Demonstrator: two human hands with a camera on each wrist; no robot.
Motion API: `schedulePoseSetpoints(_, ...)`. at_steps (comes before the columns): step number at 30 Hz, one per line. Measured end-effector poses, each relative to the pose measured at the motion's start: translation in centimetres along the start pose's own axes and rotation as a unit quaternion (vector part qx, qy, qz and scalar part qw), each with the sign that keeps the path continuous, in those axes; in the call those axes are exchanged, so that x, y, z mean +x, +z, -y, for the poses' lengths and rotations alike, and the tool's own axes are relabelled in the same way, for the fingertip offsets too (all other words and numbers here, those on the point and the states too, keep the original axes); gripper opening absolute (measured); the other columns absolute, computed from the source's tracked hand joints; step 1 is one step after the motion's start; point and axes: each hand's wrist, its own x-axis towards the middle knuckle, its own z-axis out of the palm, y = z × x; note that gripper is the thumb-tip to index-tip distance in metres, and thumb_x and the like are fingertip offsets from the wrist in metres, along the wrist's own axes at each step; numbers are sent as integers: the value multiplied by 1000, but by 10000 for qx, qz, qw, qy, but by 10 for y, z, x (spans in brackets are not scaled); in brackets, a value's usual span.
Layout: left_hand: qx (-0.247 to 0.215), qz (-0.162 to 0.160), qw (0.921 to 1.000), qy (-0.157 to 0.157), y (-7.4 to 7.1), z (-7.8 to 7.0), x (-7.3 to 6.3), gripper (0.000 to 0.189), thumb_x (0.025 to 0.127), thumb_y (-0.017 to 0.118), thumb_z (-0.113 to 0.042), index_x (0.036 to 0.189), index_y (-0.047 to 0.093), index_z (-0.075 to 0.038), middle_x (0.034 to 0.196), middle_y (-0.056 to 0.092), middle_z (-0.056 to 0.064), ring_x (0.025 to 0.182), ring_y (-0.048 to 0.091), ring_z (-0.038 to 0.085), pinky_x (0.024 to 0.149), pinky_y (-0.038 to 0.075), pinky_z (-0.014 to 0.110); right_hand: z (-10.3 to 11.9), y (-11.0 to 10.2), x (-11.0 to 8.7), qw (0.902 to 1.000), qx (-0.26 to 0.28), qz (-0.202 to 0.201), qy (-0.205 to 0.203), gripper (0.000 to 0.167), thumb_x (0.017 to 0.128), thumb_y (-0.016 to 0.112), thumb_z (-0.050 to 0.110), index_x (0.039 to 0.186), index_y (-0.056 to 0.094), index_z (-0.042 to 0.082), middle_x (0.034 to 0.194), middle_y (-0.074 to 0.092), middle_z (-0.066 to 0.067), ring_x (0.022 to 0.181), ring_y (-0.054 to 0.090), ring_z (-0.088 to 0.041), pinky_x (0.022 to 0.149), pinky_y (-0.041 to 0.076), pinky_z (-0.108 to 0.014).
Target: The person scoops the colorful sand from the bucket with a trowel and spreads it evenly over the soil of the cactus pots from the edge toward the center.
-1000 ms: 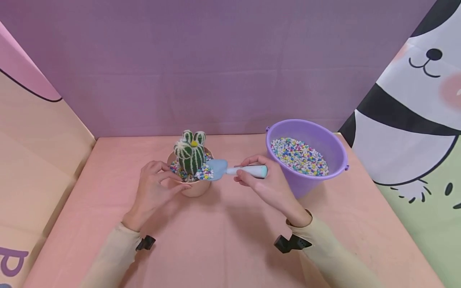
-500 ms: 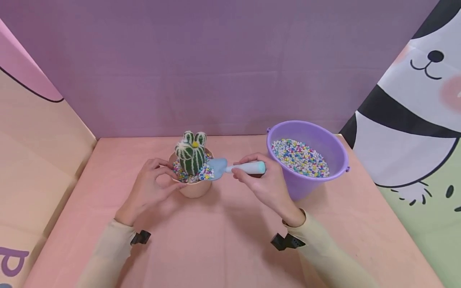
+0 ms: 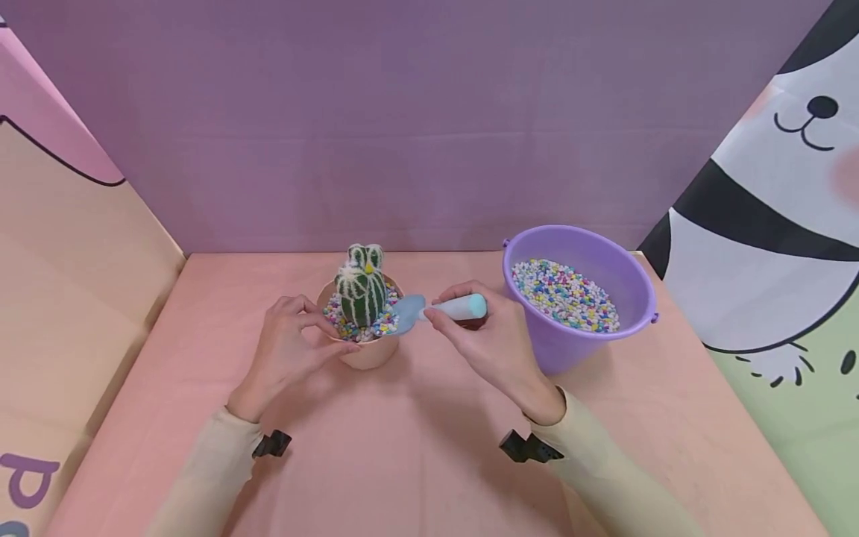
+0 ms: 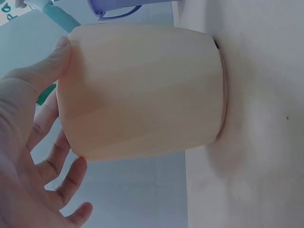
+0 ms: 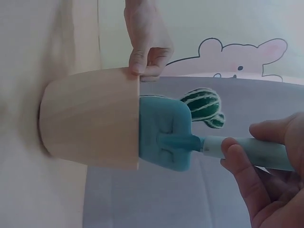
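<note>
A green cactus (image 3: pixel 363 300) with white stripes and a yellow spot stands in a peach flowerpot (image 3: pixel 368 357), with colourful pebbles around its base. My left hand (image 3: pixel 287 350) holds the pot by its rim, thumb at the near side and fingers at the left. In my right hand (image 3: pixel 495 339) is a small trowel (image 3: pixel 408 313) with a blue blade and pale handle. Its blade tips over the pot's right rim, and pebbles lie at its front edge. In the right wrist view the blade (image 5: pixel 166 137) leans into the pot's mouth, which hides its tip.
A purple bucket (image 3: pixel 554 354), partly filled with coloured pebbles (image 3: pixel 567 297), stands right of my right hand. The pink-covered table (image 3: pixel 429 447) meets a purple backdrop (image 3: pixel 429 134) behind. Printed cartoon panels flank both sides.
The trowel's handle end has risen and its blade has tilted down into the pot. Fewer pebbles show on the blade. My left hand stays at the pot's rim.
</note>
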Motion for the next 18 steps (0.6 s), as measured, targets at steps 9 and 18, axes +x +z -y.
schedulePoseSetpoints(9, 26, 165, 9995, -270, -2, -3, 2, 29, 62, 105, -33, 71, 81, -18, 84, 62, 2, 97, 53, 25, 86, 41, 39, 4, -7, -3, 9997, 226, -65, -89, 17, 89, 88, 14, 103, 78, 15, 92, 79, 1, 70, 72, -13, 65, 61, -26)
schedulePoseSetpoints(18, 6, 314, 9987, -403, -3, -2, 2, 29, 64, 104, -32, 71, 80, -17, 85, 61, 2, 102, 53, 26, 87, 44, 41, -2, -11, -8, 9994, 221, -223, -143, 20, 87, 89, 12, 104, 78, 10, 92, 79, -2, 70, 72, -11, 64, 61, -26)
